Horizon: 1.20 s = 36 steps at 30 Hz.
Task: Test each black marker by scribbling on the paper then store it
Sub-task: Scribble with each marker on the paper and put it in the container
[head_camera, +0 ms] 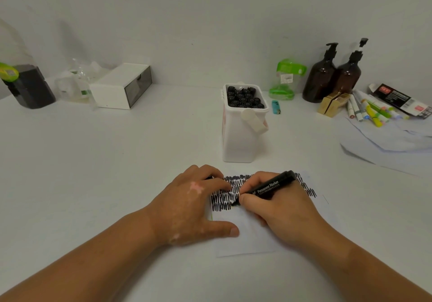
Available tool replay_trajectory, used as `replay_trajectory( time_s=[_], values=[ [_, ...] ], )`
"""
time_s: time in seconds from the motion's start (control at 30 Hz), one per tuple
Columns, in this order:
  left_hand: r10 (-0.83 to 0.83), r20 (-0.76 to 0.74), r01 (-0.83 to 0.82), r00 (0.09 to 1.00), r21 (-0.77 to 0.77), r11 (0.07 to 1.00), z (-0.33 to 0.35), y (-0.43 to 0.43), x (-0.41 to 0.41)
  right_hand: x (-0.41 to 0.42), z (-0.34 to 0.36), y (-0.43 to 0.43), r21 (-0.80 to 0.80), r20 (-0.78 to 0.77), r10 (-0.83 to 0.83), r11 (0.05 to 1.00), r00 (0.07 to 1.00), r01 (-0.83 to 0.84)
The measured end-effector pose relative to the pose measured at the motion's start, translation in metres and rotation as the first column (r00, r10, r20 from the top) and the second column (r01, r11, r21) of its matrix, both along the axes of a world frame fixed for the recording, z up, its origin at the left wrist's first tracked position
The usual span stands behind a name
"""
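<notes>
A white sheet of paper [247,238] lies on the table near me, its upper half covered with rows of black scribbles [224,204]. My right hand [278,210] grips a black permanent marker [271,186], uncapped, with its tip touching the paper at the end of the lowest scribble row. My left hand [194,205] rests on the paper's left edge, thumb flat on the sheet, fingers curled over a small black piece that looks like the marker cap [209,177]. Behind the paper stands a white storage bin [238,142] filled with several black markers [244,98], caps up.
A white drawer box [121,86] and a black container [32,86] sit at the back left. Two brown pump bottles [332,77], a green plastic item [285,79], a blue lighter [276,107], coloured markers [371,112] and a cloth [388,142] lie at the right.
</notes>
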State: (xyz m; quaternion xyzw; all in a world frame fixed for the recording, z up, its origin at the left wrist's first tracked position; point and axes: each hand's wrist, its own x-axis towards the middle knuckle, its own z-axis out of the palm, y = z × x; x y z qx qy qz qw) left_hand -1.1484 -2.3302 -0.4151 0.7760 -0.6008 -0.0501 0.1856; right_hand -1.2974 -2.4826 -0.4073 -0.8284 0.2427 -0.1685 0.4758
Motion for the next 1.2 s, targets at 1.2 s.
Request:
replay_trajectory(
  time_s=[1.2],
  values=[
    [0.125,-0.600,-0.361,0.790,-0.292,0.886,0.012,-0.001,0.003,-0.012,0.010,-0.024,0.417,0.328,-0.170,0.909,0.929,0.018]
  ],
)
